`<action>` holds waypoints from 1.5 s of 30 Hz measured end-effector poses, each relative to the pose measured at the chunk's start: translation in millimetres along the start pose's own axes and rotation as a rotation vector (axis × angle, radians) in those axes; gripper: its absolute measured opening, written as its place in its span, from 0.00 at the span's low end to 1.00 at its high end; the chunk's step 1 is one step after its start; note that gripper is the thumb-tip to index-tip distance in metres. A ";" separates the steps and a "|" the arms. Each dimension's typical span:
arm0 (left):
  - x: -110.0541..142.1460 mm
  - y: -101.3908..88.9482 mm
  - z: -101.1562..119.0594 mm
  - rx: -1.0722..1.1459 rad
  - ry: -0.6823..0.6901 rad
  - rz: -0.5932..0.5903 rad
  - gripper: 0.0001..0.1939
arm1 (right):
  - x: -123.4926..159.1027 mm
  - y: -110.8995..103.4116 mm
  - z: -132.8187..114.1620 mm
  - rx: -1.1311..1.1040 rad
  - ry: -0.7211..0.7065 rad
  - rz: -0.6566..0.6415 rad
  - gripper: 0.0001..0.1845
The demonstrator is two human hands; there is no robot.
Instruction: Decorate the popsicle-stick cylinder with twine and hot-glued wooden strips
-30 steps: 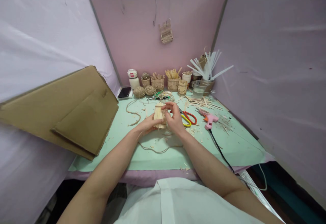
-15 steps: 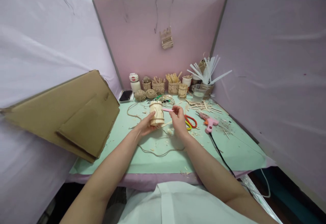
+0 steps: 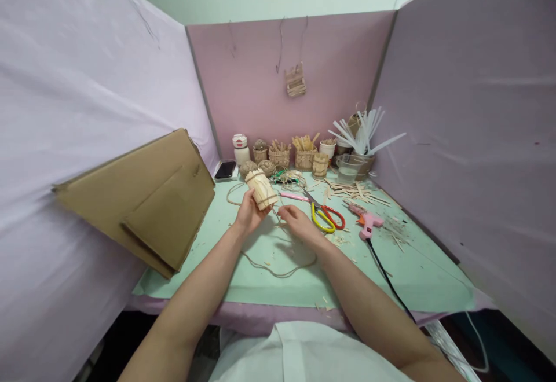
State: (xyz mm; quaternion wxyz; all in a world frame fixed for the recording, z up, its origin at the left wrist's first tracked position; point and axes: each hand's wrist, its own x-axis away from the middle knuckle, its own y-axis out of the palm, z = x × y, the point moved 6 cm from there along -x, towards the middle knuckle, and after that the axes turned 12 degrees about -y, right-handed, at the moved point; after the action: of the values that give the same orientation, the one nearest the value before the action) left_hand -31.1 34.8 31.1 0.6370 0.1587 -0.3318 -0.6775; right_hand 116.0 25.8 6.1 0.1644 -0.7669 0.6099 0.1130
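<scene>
My left hand is wrapped round a small cup made of pale wooden sticks, tilted above the table. Beside the cup's lower end, my right hand is closed, its fingertips pinching thin twine that hangs by the cup. Just beyond my right hand lies a pink pen-like stick. Scissors with one red and one yellow handle rest to the right of it, blades pointing away. A loop of the twine curves over the green table cover nearer to me.
A pink glue gun with a black cord lies at right, near scattered thin sticks. Folded cardboard leans at left. Along the back stand a white jar, stick-filled baskets, twine balls and glue sticks.
My right hand has let go of the pink stick, which now lies on the table, and has moved down to the twine. The cup is tilted more. The view has shifted.
</scene>
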 end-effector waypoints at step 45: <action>1.1 -0.5 -27.1 -0.342 -0.181 -0.238 0.31 | 16.1 -25.5 -59.0 0.619 -0.795 0.315 0.10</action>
State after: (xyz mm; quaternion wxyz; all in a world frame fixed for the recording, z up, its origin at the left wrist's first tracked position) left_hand -14.3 27.0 11.3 0.5376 0.0249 -0.2469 -0.8058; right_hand 142.9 -6.5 57.3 0.5829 -0.4796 0.6130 0.2331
